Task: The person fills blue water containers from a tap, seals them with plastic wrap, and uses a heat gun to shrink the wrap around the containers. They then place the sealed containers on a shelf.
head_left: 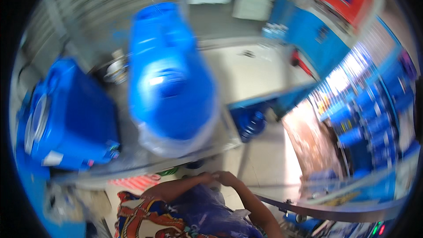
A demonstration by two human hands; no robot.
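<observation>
My left hand (205, 177) and my right hand (225, 178) meet in front of my body, just below the counter's near edge. The fingers of both look closed, pinched together. Blur and small size hide whatever is between them. Close under my forearms, sheer plastic (202, 207) lies over dark blue material at my lap. Beyond the hands, a big rounded blue container (172, 83) stands on the grey counter (128, 150), with clear plastic wrap (176, 145) around its base. To its left is a square blue jug (75, 114) with a white round cap.
A small white bottle (116, 68) stands between the two containers. On the right are a blue water bottle (254, 125), a pale tabletop (238, 75), a red-and-black tool (302, 64) and racks of blue jugs (368, 119). A red-striped bag (134, 182) lies below the counter.
</observation>
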